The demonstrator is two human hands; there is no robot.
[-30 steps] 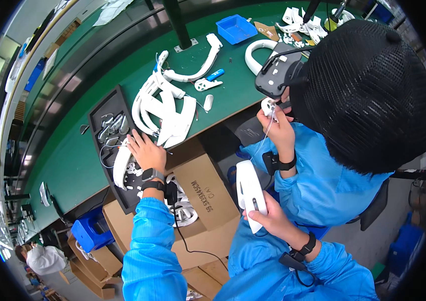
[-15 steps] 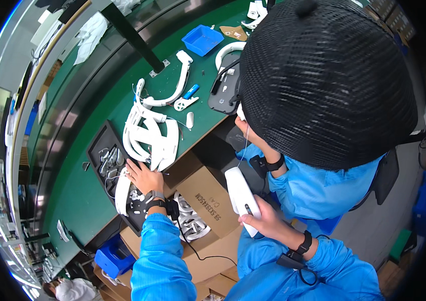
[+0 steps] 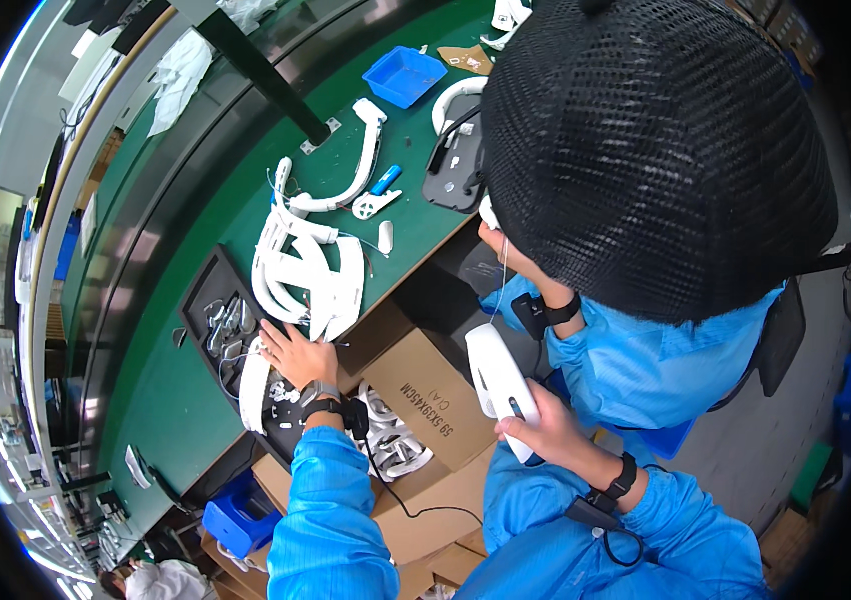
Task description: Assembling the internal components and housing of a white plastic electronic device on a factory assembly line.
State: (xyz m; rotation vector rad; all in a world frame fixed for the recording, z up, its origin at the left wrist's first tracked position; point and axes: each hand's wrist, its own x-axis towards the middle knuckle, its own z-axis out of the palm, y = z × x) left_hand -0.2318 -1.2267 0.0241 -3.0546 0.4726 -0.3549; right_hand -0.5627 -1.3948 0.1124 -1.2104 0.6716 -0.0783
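Note:
My right hand (image 3: 549, 432) grips a long white plastic shell (image 3: 498, 380) with a slot in its side, held upright beside the cardboard box. My left hand (image 3: 297, 358) lies over the near edge of the black tray (image 3: 213, 283), fingers spread. Close to its fingertips is a curved white plastic piece (image 3: 253, 392) with a thin wire. Small white parts (image 3: 283, 397) lie under and beside the palm, and shiny metallic-looking parts (image 3: 230, 322) fill the tray's far section. Whether my left fingers touch the curved piece I cannot tell.
White curved housings (image 3: 310, 265) are piled on the green bench (image 3: 215, 215), near a blue bin (image 3: 405, 77). An open cardboard box (image 3: 425, 400) with white parts stands below the bench edge. A co-worker in a black mesh cap (image 3: 655, 160) sits close at the right, holding a white part.
The whole view has shifted slightly, so most things sit a little farther right. Both hands keep their places, the right still holding the white shell.

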